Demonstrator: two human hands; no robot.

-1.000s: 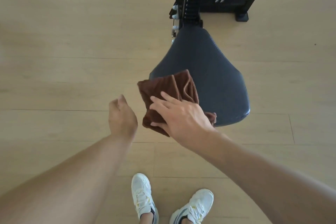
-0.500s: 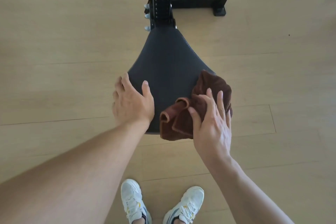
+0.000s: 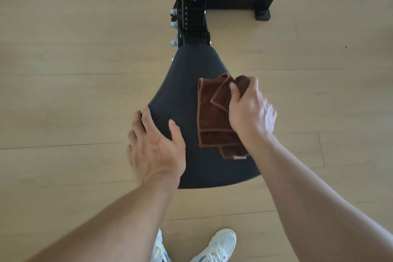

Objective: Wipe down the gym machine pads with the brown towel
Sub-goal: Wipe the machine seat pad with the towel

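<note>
While the left hand [image 3: 156, 151] rests flat, fingers [image 3: 146, 119] relaxed, on the seat pad's [image 3: 191, 83] left edge, the right hand [image 3: 249, 108] grips the brown towel [image 3: 212, 119], lying on the pad's right half.

Single head-worn view, steeply downward, close above the hands [image 3: 204, 127]

No words or numbers can be read here; the small tag [image 3: 239, 157] on the towel [image 3: 212, 117] is too blurry.
</note>
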